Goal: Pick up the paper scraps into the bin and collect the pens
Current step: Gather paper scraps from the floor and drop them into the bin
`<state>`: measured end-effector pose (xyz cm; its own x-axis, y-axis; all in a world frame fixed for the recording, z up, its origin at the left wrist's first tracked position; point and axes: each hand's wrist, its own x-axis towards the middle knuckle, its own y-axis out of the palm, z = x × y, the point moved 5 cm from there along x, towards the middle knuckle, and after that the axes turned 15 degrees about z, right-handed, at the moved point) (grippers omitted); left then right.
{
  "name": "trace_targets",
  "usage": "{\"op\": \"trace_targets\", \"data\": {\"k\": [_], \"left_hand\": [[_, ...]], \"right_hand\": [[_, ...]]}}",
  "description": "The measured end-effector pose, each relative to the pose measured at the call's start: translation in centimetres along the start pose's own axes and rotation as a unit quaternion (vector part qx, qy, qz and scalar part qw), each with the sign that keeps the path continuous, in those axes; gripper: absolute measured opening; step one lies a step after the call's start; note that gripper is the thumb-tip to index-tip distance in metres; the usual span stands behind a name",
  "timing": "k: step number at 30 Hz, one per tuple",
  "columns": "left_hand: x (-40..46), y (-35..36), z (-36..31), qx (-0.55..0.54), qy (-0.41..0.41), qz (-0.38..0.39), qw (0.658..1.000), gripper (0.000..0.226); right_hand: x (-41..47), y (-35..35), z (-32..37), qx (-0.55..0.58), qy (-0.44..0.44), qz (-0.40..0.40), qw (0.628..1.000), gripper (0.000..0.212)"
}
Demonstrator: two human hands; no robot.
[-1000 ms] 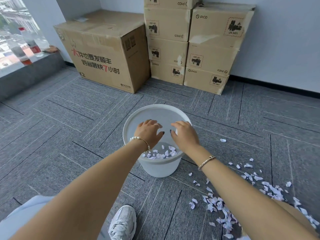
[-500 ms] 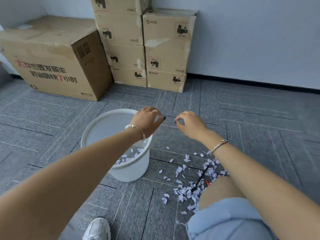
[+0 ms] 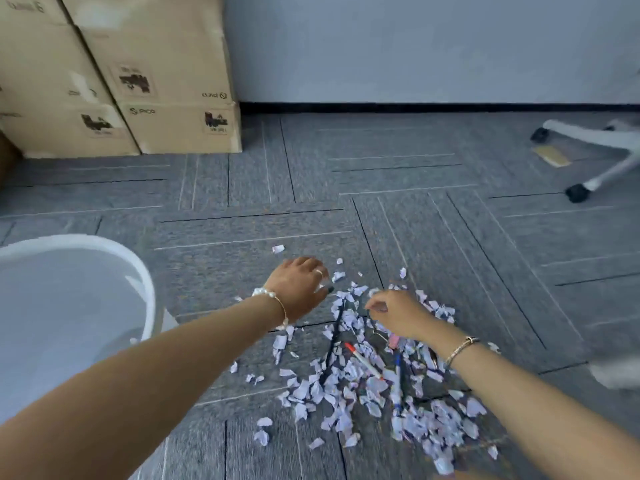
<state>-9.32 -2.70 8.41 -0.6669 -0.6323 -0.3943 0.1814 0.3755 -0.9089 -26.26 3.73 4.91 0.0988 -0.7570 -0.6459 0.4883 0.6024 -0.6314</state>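
Observation:
A heap of pale torn paper scraps (image 3: 349,386) lies spread on the grey carpet in front of me. Pens lie among the scraps: a black pen (image 3: 333,337), a red-tipped white pen (image 3: 362,359) and a blue pen (image 3: 398,379). The white bin (image 3: 147,289) stands at the left edge, partly cut off by the frame. My left hand (image 3: 298,289) hovers over the far left edge of the heap, fingers curled downward. My right hand (image 3: 394,311) is over the top of the heap, fingers bent toward the scraps. I see nothing held in either hand.
Stacked cardboard boxes (image 3: 156,81) stand against the wall at the far left. A white chair base with black castors (image 3: 588,161) is at the far right, with a small tan card (image 3: 550,155) beside it. A white shoe (image 3: 616,374) shows at the right edge.
Both hands have left the bin's rim and moved right and down to the scrap heap. The view has swung right, so the bin now sits at the left edge.

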Motion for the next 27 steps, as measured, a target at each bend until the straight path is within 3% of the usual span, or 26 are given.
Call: {"op": "trace_targets", "data": {"k": [5,10,12,16,19,27], "left_hand": [[2.5,9.5,0.9,0.073,0.008,0.039,0.997,0.053],[3.2,16.0,3.4,-0.024,-0.092,0.056,0.994,0.056],[3.5,17.5,3.8,-0.045,-0.096,0.054,0.993,0.056],[3.3,18.8,3.5,-0.009,-0.052,0.069,0.996,0.07],[2.9,18.3,3.0,-0.01,-0.032,0.071,0.997,0.071],[1.5,18.1,2.7,-0.063,-0.036,0.026,0.997,0.058]], "right_hand": [[3.0,7.4,-2.6,0.086,0.017,-0.032,0.996,0.022],[6.2,11.0,-2.6,0.092,0.037,-0.147,0.984,0.023],[7.1,12.0,-1.8,0.06,0.07,-0.152,0.984,0.028],[7.4,12.5,-0.3,0.005,0.106,-0.136,0.985,0.037],[6.7,12.2,-0.7,0.03,0.104,-0.165,0.98,0.039],[2.6,10.3,-3.5,0.114,0.064,-0.192,0.973,0.012]]}}
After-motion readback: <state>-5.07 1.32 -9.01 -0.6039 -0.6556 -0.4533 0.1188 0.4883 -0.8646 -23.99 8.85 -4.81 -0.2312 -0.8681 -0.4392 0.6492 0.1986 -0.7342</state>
